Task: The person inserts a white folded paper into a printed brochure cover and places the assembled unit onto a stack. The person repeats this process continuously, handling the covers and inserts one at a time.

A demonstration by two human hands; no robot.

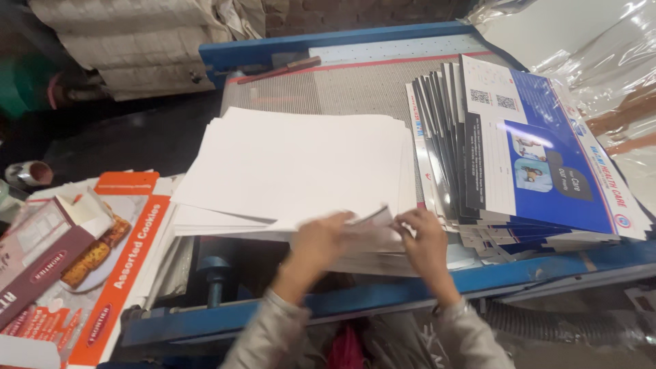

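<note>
A thick stack of white sheets (294, 164) lies face down on the blue-framed machine table (383, 294). My left hand (322, 240) grips the near edge of the stack, fingers curled over a lifted sheet corner. My right hand (425, 240) pinches the same near edge just to the right, thumb on top. Both hands are slightly blurred. Right of my right hand a fanned pile of printed blue-and-white leaflets (526, 150) lies overlapped on the table.
Flattened orange-and-white cookie cartons (102, 260) are piled at the left. A grey mesh bed (342, 85) and a red-handled tool (280, 70) lie behind the sheets. Clear plastic wrap (615, 75) sits at the right. Bundled sacks (137, 41) are stacked at the far left.
</note>
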